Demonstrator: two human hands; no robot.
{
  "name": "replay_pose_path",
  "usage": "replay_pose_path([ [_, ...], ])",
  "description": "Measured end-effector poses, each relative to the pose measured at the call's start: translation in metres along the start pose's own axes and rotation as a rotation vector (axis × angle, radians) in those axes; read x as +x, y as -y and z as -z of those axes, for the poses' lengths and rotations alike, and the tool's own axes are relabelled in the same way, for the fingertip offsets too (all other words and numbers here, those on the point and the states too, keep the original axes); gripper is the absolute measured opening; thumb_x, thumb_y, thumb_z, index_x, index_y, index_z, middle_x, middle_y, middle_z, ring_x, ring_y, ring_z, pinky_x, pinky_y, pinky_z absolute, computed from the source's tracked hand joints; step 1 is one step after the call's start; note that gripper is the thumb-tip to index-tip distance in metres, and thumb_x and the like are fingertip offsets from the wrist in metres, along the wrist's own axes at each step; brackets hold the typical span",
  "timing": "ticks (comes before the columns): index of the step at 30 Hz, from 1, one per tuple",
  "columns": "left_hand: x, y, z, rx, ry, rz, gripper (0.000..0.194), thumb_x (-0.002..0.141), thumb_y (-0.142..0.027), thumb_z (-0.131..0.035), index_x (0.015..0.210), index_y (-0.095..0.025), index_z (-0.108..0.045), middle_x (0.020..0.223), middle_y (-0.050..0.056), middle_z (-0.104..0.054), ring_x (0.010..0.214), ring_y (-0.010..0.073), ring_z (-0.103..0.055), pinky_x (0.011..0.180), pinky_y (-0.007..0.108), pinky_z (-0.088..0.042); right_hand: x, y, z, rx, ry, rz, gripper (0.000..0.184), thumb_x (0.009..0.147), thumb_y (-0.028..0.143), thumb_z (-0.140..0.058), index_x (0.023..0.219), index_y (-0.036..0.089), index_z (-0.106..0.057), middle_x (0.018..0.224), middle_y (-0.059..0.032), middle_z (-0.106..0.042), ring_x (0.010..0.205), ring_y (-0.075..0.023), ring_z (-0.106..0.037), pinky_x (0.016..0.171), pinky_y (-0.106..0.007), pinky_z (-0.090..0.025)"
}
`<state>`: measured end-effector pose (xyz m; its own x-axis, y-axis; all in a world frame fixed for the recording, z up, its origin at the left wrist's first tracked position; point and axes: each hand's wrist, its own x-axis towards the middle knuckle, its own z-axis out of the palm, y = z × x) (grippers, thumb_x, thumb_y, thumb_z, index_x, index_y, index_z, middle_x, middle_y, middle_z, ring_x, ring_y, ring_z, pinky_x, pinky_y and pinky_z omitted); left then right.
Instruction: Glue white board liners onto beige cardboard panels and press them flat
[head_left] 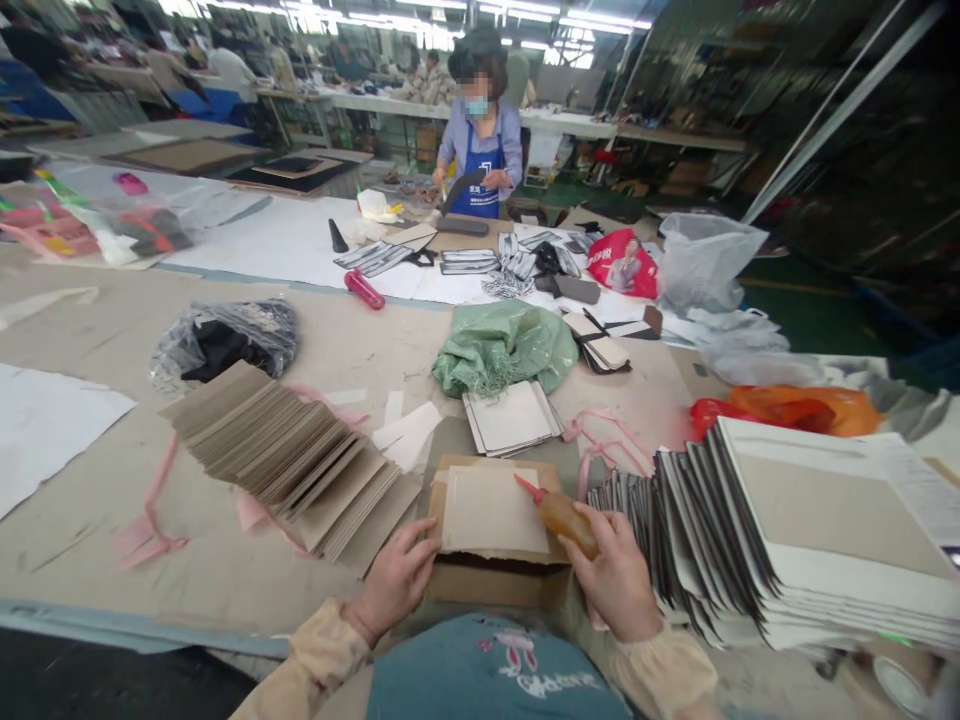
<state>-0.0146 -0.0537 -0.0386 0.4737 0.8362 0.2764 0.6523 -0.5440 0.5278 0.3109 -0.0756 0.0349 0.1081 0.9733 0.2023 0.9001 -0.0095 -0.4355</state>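
My right hand (pixel 619 578) is closed around a small amber glue bottle (pixel 564 513) with a red nozzle, whose tip points at the upper right corner of a pale card (pixel 491 510). The card lies on a low brown cardboard box (pixel 487 578) right in front of me. My left hand (pixel 396 580) rests on the box's left edge, fingers curled against the card's lower left corner. A fanned stack of grey boards (pixel 289 455) lies to the left. A fanned stack of white and black folded pieces (pixel 757 525) lies to the right.
A small pile of white cards (pixel 510 417) and a green plastic bag (pixel 502 345) lie beyond the box. Pink strips, a dark bag (pixel 225 340), an orange bag (pixel 795 408) and a pink tube (pixel 364 290) lie around. A person in a blue apron (pixel 480 150) works at the far end.
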Motion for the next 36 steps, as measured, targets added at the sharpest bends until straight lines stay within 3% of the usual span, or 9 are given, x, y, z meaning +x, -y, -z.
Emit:
replay_pose_path([
  [5, 0.001, 0.0, 0.0, 0.015, -0.012, -0.006, 0.024, 0.085, -0.011, -0.045, 0.1, -0.021, -0.061, 0.119, 0.011, -0.055, 0.108, 0.0207, -0.056, 0.091, 0.035, -0.051, -0.005, -0.006, 0.004, -0.018, -0.062, -0.035, 0.038, 0.08, 0.033, -0.057, 0.116, 0.024, -0.051, 0.097, -0.0058, -0.048, 0.085, -0.0207, -0.056, 0.076, -0.036, -0.052],
  [16, 0.0, 0.001, -0.002, 0.026, -0.001, -0.016, 0.023, 0.085, -0.011, -0.045, 0.099, -0.02, -0.061, 0.122, 0.012, -0.053, 0.108, 0.0213, -0.057, 0.089, 0.034, -0.052, -0.014, -0.008, 0.013, -0.006, -0.046, -0.071, 0.038, 0.079, 0.032, -0.058, 0.116, 0.023, -0.052, 0.097, -0.0053, -0.049, 0.086, -0.0206, -0.056, 0.077, -0.036, -0.051],
  [24, 0.002, -0.001, -0.002, 0.054, 0.002, -0.029, 0.021, 0.085, -0.011, -0.045, 0.096, -0.019, -0.061, 0.121, 0.013, -0.054, 0.107, 0.0224, -0.057, 0.088, 0.036, -0.052, -0.045, -0.014, 0.031, 0.008, 0.048, -0.082, 0.038, 0.081, 0.034, -0.057, 0.118, 0.027, -0.049, 0.098, -0.0047, -0.049, 0.088, -0.0203, -0.057, 0.077, -0.035, -0.052],
  [31, 0.0, 0.001, -0.002, 0.057, 0.012, -0.028, 0.022, 0.085, -0.011, -0.045, 0.098, -0.019, -0.061, 0.121, 0.013, -0.052, 0.108, 0.0223, -0.057, 0.088, 0.035, -0.052, -0.074, -0.021, 0.043, 0.054, 0.043, -0.05, 0.039, 0.08, 0.035, -0.059, 0.117, 0.027, -0.052, 0.098, -0.0059, -0.053, 0.087, -0.0213, -0.057, 0.078, -0.036, -0.052],
  [36, 0.005, -0.004, 0.004, 0.048, 0.043, -0.015, 0.02, 0.086, -0.014, -0.046, 0.097, -0.02, -0.06, 0.121, 0.011, -0.053, 0.107, 0.0208, -0.057, 0.087, 0.033, -0.051, -0.087, -0.02, 0.045, 0.226, 0.124, -0.22, 0.041, 0.074, 0.036, -0.064, 0.112, 0.028, -0.055, 0.106, -0.0065, -0.058, 0.099, -0.0252, -0.056, 0.089, -0.044, -0.047],
])
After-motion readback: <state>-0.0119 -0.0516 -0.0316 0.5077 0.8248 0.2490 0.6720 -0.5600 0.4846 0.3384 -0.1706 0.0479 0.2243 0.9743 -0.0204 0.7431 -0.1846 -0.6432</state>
